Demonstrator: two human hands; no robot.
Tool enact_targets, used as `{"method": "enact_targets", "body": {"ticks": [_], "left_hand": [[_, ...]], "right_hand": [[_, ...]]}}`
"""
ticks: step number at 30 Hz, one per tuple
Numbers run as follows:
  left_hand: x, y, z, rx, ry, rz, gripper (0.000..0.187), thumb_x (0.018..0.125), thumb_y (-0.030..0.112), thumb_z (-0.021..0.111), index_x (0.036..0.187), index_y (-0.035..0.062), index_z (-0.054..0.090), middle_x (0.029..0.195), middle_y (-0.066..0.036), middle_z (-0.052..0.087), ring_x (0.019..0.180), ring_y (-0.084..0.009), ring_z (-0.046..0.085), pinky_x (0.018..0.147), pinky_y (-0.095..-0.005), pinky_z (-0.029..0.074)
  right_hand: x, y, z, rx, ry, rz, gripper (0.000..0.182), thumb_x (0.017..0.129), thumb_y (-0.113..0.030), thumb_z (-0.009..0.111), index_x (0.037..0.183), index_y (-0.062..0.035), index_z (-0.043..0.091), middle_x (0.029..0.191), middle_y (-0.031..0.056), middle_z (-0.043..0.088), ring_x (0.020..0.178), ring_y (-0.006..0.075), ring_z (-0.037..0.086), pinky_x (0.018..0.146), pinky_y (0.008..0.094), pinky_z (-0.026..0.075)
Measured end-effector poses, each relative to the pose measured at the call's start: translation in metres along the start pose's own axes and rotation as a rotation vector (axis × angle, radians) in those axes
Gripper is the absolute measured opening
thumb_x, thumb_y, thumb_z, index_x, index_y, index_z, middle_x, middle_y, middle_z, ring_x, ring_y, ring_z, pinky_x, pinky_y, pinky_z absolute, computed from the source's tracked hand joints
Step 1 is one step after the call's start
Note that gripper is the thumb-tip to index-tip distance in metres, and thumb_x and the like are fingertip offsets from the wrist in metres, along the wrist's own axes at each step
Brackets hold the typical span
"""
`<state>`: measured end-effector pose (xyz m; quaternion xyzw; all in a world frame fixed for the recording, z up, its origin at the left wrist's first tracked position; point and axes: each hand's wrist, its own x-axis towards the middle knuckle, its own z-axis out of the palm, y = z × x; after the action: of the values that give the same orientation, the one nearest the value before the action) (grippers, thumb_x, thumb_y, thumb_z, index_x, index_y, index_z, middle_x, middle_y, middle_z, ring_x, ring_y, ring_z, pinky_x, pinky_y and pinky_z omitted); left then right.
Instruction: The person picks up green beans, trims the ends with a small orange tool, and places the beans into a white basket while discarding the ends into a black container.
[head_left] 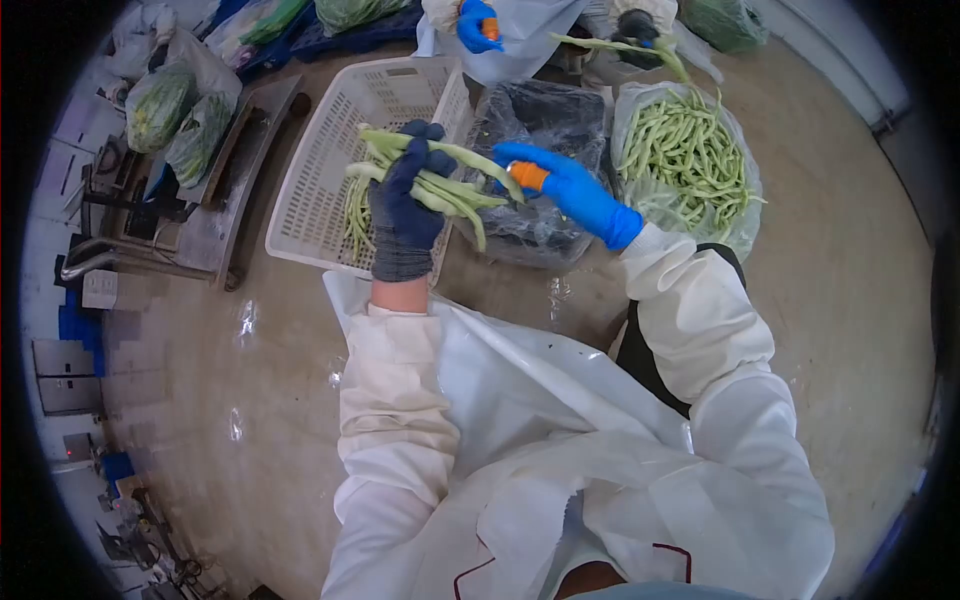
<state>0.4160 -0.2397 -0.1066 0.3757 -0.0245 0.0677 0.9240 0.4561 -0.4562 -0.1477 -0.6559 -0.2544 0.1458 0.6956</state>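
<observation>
My left hand (405,210), in a dark knit glove, is closed around a bunch of long flat green beans (455,192) above the white crate. Their ends stick out on both sides of the fist. My right hand (585,195), in a blue glove, grips a small tool with an orange handle (528,177) against the bean tips; its working end is hidden. Beneath the hands are a white slatted crate (310,165) with some beans in it and a dark crate lined with clear plastic (545,115).
At the right stands a clear bag full of green beans (690,150). Across from me, a co-worker's blue-gloved hand (475,28) holds an orange-handled tool, and a dark-gloved hand (638,28) holds beans. A metal cart (240,170) and bagged vegetables (162,105) are at the left.
</observation>
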Motion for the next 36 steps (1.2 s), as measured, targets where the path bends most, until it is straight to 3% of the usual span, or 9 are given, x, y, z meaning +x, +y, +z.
{"method": "enact_targets", "body": {"ticks": [2,4,7,14,22,25,31,34,36], "left_hand": [[0.002,-0.003,0.002,-0.007,0.005,-0.015,0.037,0.085,0.005,0.061,0.121,0.0007,0.050,0.109,-0.012,0.058,0.079,-0.0138,0.057,0.077,-0.0289,0.049],[0.006,0.002,-0.008,0.012,-0.065,0.018,0.040,0.084,0.005,0.061,0.121,0.0021,0.050,0.110,-0.011,0.058,0.079,-0.0136,0.057,0.076,-0.0290,0.049],[0.008,0.022,-0.019,0.049,0.178,0.204,0.038,0.080,0.006,0.063,0.117,0.0006,0.053,0.103,-0.011,0.063,0.073,-0.0144,0.060,0.068,-0.0280,0.052],[-0.011,-0.053,0.001,1.506,-0.213,0.194,0.029,0.074,0.015,0.066,0.098,-0.0024,0.061,0.081,-0.019,0.065,0.070,-0.0296,0.065,0.065,-0.0386,0.052],[0.004,-0.021,-0.021,1.514,0.024,0.214,0.022,0.078,0.010,0.071,0.091,-0.0058,0.063,0.070,-0.009,0.065,0.054,-0.0139,0.063,0.048,-0.0261,0.050],[-0.004,-0.024,-0.014,1.321,0.056,0.072,0.022,0.078,0.010,0.072,0.091,-0.0050,0.063,0.070,-0.009,0.065,0.054,-0.0149,0.063,0.048,-0.0270,0.050],[-0.004,-0.034,-0.006,1.760,-0.111,0.413,0.024,0.078,0.011,0.072,0.093,-0.0044,0.064,0.071,-0.010,0.064,0.062,-0.0151,0.064,0.054,-0.0271,0.051],[-0.007,-0.038,0.005,1.761,-0.108,0.370,0.024,0.079,0.011,0.071,0.096,-0.0050,0.064,0.073,-0.009,0.064,0.066,-0.0155,0.063,0.058,-0.0279,0.051],[-0.005,-0.046,-0.002,1.428,-0.068,0.209,0.025,0.080,0.011,0.070,0.098,-0.0052,0.063,0.076,-0.008,0.065,0.067,-0.0156,0.063,0.059,-0.0284,0.050]], "right_hand": [[-0.008,-0.016,0.015,0.063,-0.078,0.246,0.038,0.086,-0.013,0.059,0.123,-0.0029,0.056,0.113,0.0175,0.061,0.099,0.0205,0.060,0.086,0.0323,0.048],[-0.004,-0.005,0.001,-0.250,-0.014,0.225,0.034,0.087,-0.016,0.060,0.120,-0.0055,0.059,0.106,0.0155,0.062,0.093,0.0227,0.062,0.079,0.0351,0.049],[-0.005,0.018,-0.033,-0.804,0.133,-0.092,0.027,0.087,-0.018,0.060,0.112,-0.0082,0.061,0.096,0.0148,0.062,0.086,0.0284,0.062,0.072,0.0396,0.049],[-0.013,-0.011,-0.005,-0.901,-0.013,-0.431,0.023,0.087,-0.018,0.061,0.108,-0.0091,0.062,0.091,0.0159,0.060,0.084,0.0348,0.059,0.072,0.0423,0.048],[-0.007,-0.017,-0.041,-0.522,0.180,-0.191,0.021,0.087,-0.012,0.061,0.107,-0.0073,0.067,0.096,0.0145,0.066,0.083,0.0261,0.064,0.073,0.0346,0.050],[-0.011,-0.028,-0.029,-0.423,0.136,-0.123,0.023,0.086,-0.011,0.060,0.107,-0.0067,0.067,0.096,0.0142,0.067,0.081,0.0223,0.064,0.073,0.0333,0.049],[-0.011,-0.026,-0.031,-0.526,0.092,-0.066,0.023,0.086,-0.013,0.059,0.107,-0.0056,0.066,0.085,0.0133,0.067,0.074,0.0198,0.062,0.070,0.0315,0.048],[-0.012,-0.031,-0.028,-0.540,0.137,-0.024,0.020,0.089,-0.013,0.057,0.104,-0.0021,0.065,0.080,0.0099,0.066,0.070,0.0160,0.059,0.067,0.0300,0.048],[-0.012,-0.032,-0.027,-0.411,0.152,0.018,0.020,0.090,-0.012,0.055,0.102,0.0005,0.064,0.079,0.0071,0.064,0.068,0.0138,0.056,0.065,0.0284,0.047]]}}
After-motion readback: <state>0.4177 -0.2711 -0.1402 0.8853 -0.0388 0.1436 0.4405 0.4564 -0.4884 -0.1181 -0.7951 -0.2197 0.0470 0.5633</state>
